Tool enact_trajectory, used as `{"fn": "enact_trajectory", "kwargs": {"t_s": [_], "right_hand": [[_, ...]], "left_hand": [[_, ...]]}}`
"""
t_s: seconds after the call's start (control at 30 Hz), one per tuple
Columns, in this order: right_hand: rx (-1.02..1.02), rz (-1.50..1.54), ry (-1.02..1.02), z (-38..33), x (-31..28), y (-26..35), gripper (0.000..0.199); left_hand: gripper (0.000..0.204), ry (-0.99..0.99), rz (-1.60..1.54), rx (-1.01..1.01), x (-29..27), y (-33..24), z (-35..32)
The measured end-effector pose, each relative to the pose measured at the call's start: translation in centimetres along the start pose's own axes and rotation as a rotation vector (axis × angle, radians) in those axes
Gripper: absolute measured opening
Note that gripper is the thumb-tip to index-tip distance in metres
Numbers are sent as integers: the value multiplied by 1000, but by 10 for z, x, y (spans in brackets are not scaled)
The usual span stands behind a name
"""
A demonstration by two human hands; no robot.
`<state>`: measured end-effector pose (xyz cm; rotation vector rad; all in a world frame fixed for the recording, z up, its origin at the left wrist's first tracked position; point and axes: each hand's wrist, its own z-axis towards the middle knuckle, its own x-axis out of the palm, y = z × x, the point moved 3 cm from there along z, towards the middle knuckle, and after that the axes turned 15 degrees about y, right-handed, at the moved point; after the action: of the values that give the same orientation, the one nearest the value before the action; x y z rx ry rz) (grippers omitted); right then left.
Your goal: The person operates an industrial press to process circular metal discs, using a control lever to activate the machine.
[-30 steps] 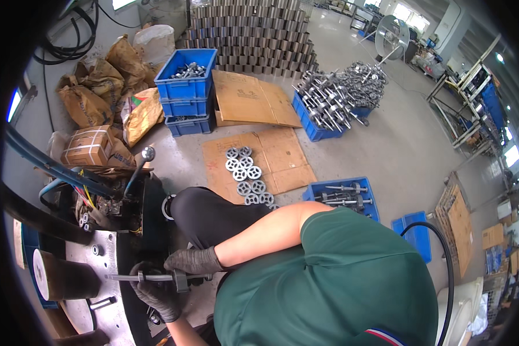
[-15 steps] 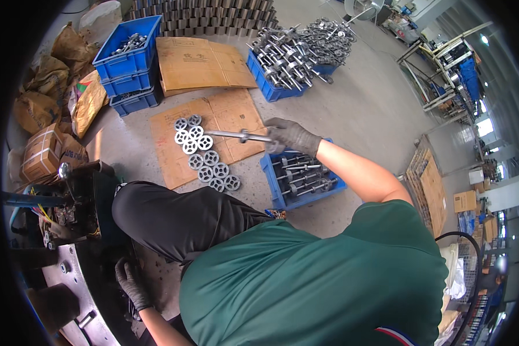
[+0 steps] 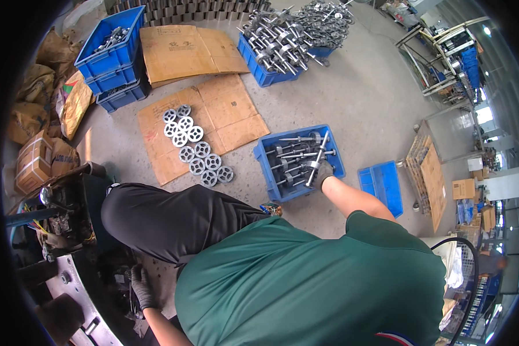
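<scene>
Steel shaft (image 3: 316,159) | gripped by gloved right hand (image 3: 325,172) | blue plastic crate (image 3: 269,168)

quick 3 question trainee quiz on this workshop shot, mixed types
1. True or false: the right hand grips a metal shaft over the blue crate.
2. The round metal wheels lie on: A) flattened cardboard B) bare concrete C) a crate.
3. Fill in: the gloved left hand rests at the ____ at lower left.

Key: 1 true; 2 A; 3 machine.
</scene>
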<state>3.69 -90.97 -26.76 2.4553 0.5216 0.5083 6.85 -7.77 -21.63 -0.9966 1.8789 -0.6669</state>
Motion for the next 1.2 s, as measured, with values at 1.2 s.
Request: {"fn": "enact_trajectory", "kwargs": {"t_s": [1.2], "right_hand": [[-581,-2437,2098,-307,720,-400,24]], "left_hand": [[16,-1429,-495,-903,334,137,-466]]}}
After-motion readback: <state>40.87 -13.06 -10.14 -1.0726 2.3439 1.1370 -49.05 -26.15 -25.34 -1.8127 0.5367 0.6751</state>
